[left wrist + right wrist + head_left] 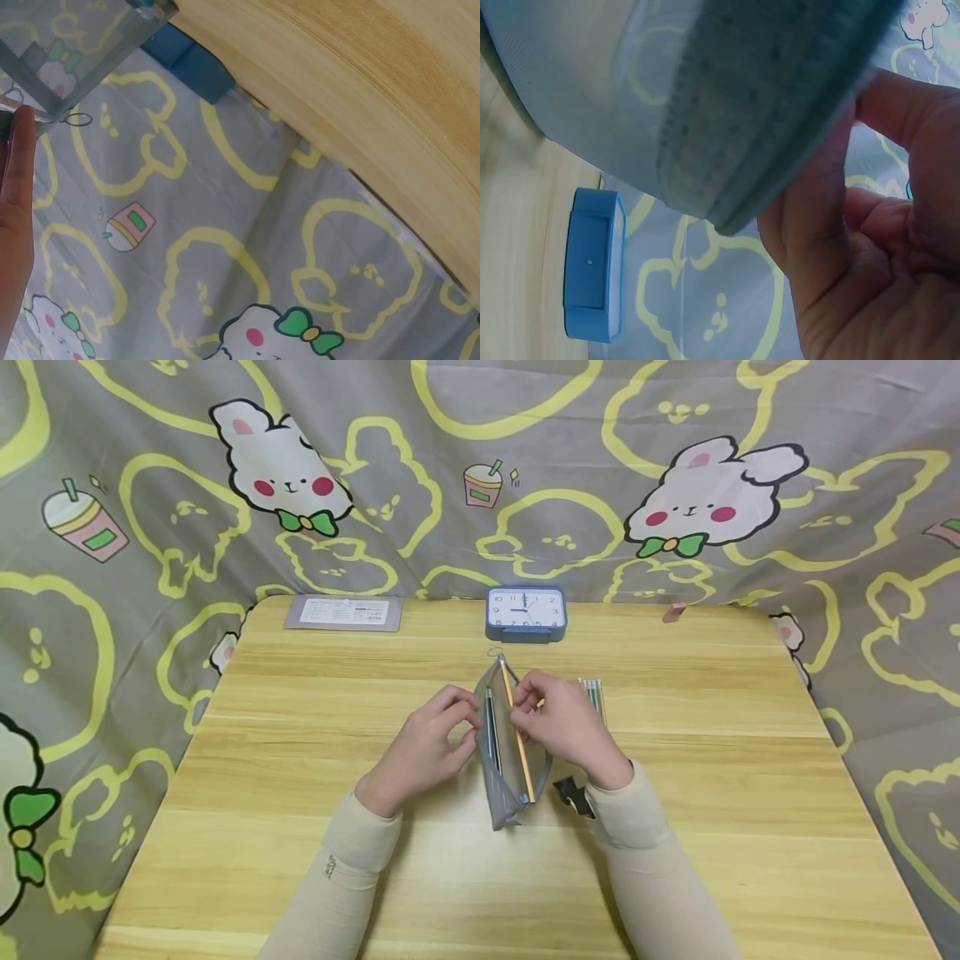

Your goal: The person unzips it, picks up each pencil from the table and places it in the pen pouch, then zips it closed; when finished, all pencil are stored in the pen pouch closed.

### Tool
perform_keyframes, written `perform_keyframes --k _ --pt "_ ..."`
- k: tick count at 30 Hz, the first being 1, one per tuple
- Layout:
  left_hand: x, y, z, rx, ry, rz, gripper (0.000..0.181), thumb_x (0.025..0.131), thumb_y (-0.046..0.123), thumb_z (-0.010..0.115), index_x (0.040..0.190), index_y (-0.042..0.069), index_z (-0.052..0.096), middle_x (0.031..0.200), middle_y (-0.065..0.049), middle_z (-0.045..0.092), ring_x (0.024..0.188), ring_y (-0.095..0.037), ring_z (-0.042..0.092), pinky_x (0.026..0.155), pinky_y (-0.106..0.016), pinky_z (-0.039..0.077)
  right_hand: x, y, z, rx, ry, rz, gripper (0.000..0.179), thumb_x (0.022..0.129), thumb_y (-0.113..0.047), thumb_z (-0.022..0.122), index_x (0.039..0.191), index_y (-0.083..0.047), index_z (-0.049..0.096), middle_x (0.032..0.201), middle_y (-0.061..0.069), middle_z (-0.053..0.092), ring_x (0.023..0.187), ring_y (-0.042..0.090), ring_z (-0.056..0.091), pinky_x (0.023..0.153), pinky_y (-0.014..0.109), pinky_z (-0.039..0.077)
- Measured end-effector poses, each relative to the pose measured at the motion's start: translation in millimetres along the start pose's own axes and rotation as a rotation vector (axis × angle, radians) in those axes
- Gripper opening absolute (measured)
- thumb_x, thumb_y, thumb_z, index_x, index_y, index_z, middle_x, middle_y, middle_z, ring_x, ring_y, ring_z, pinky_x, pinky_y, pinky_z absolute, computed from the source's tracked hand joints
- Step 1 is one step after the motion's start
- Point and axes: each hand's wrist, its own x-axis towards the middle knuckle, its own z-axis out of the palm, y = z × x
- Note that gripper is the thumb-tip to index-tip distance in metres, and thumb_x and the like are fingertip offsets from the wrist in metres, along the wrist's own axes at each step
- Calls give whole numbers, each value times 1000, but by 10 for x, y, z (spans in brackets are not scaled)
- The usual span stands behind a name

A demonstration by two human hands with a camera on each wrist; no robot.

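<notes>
A grey see-through mesh zip pouch [504,797] stands with its mouth spread apart between my two hands. A yellow-orange pencil [522,756] slants lengthwise in its mouth, and dark slim pencils or pens [492,735] lie along the left side inside. My left hand [427,745] holds the pouch's left edge with thumb and fingers; in the left wrist view one finger lies along the mesh. My right hand [570,718] pinches the right edge by the zip [780,150], close beside the orange pencil. Its fingertips are partly hidden behind that edge.
Several pencils [594,693] lie side by side behind my right hand. A black item [573,797] is by the right cuff. Along the back stand a blue clock [526,633], a flat labelled box [343,612] and a small reddish block [673,612]. Patterned cloth hangs behind.
</notes>
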Motion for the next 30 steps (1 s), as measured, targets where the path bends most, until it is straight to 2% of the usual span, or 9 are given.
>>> perform_keyframes --k 6,14,18,25,30 --pt "5 10 -7 2 -10 -5 15 85 -2 75 96 7 69 116 -12 68 104 -24 71 93 -36 64 -8 -6 2 -18 -3 -6 5 91 -6 70 96 -7 68 84 6 73 63 25 76 54 29 60" --pt "2 0 0 -2 -12 -8 15 86 -2 75 96 7 69 116 -12 68 104 -24 71 92 -36 64 7 2 -6 -73 20 -20 6 91 -9 69 97 -8 69 85 4 74 56 10 68 51 26 53" --pt "3 -5 7 0 -7 0 14 86 -2 75 95 6 69 115 -13 68 103 -24 71 91 -36 64 12 7 -19 -74 24 -23 6 92 -9 69 97 -7 69 86 4 74 56 10 67 49 25 51" --pt "-5 -6 -3 -3 -11 -8 15 85 -2 76 95 7 69 115 -12 68 104 -24 70 93 -36 64 19 -4 6 -139 -31 -60 6 90 -9 71 96 -10 68 83 2 74 56 8 62 52 26 52" --pt "-4 -6 -1 -6 -8 -5 15 86 -2 76 95 7 69 115 -12 68 105 -24 70 94 -36 63 11 24 -5 -112 -40 -44 6 92 -10 71 97 -10 68 85 2 73 59 9 66 55 28 55"
